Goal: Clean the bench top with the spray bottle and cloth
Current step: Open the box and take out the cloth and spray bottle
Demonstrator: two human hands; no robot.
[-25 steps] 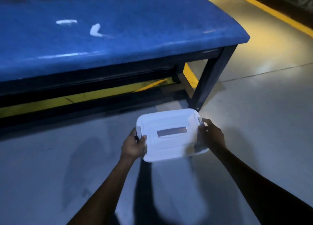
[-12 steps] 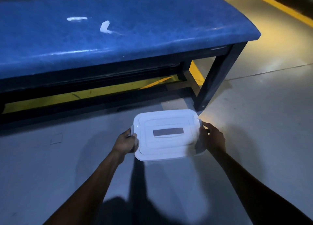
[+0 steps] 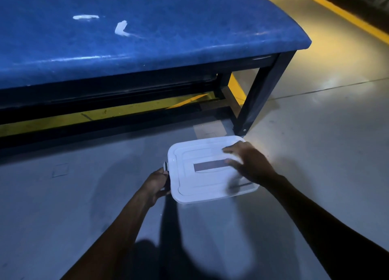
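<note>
The white lidded box (image 3: 207,170) sits on the floor (image 3: 315,153) between the two hands, and neither spray bottle nor cloth shows anywhere in view; presumably they are inside the box, though that is a guess; the counter (image 3: 147,37) to be cleaned stands beyond both hands, its blue top carrying two white smears (image 3: 121,29) well above and to the left of the box.

The left hand (image 3: 156,184) curls against the box's left end, fingers wrapped at what looks like a grey clip, so it is holding the box there; the right hand (image 3: 250,164) lies on top of the lid's right side with fingers spread and fairly straight, pressing rather than gripping, though it is blurred and the fingertips are hard to read.

Risks from here, as I judge them: if the right-side clip is not released, a pull on the left end alone could tip or skid the whole box across the smooth floor; a lid that springs free suddenly could knock over whatever stands inside, and a bottle on its side may leak; the light is dim and the hands' own shadows fall just below the box, so a clip could be missed or a finger pinched under the lid edge.
</note>
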